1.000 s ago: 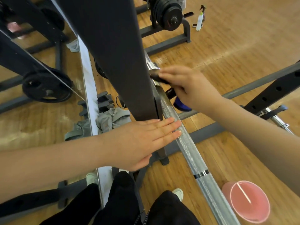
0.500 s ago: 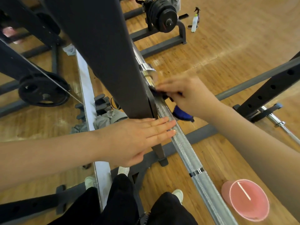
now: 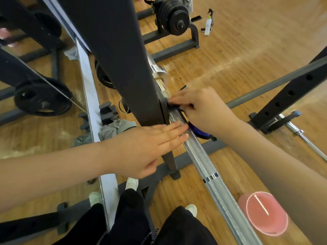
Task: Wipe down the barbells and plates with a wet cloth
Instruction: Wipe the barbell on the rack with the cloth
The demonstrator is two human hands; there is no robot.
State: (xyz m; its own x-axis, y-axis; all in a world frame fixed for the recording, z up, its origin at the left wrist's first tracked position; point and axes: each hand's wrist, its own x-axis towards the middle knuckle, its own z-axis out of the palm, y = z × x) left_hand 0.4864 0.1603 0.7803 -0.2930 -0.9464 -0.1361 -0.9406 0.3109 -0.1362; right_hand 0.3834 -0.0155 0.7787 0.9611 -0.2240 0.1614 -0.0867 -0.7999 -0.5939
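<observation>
A silver knurled barbell (image 3: 210, 172) runs from the lower right up along the dark rack upright (image 3: 123, 71) to its chrome sleeve (image 3: 160, 76). My right hand (image 3: 203, 108) presses a dark blue cloth (image 3: 199, 130) around the bar just beside the upright; most of the cloth is hidden under the hand. My left hand (image 3: 146, 145) lies flat with fingers stretched out, fingertips touching the bar just below the cloth. Black plates (image 3: 174, 15) sit on a stand at the top.
A pink bucket (image 3: 265, 213) stands on the wood floor at the lower right. A spray bottle (image 3: 208, 24) and a phone lie at the top right. A wall mirror (image 3: 35, 138) fills the left. Another rack post (image 3: 290, 92) and bar (image 3: 304, 138) are at the right.
My right hand has slid the cloth down the bar toward me, from near the chrome sleeve to beside my left fingertips. The left hand stays flat at the bar.
</observation>
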